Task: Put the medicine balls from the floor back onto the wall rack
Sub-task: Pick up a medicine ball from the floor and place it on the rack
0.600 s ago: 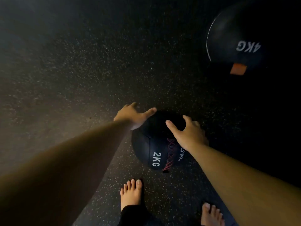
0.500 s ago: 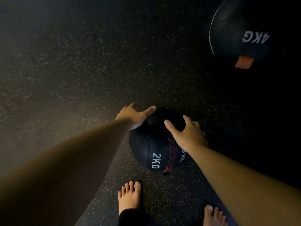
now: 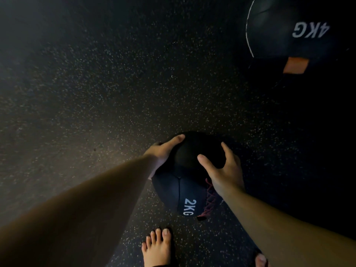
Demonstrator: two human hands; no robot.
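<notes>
A black medicine ball marked 2KG [image 3: 185,189], with red lacing on its right side, lies on the floor just ahead of my bare feet. My left hand [image 3: 163,151] presses flat against its left upper side, thumb lying over the top. My right hand [image 3: 224,170] clasps its right upper side with fingers spread. A larger black ball marked 4KG [image 3: 285,29], with a white seam and an orange tag, rests on the floor at the far upper right. The wall rack is out of view.
Dark speckled rubber flooring [image 3: 115,93] fills the view. My left foot [image 3: 157,247] stands just below the 2KG ball, and the toes of my right foot [image 3: 261,261] show at the bottom edge. The scene is dim, darkest on the right.
Both hands have closed in from hovering at the 2KG ball's sides to pressing against it. The ball looks slightly nearer and larger in view.
</notes>
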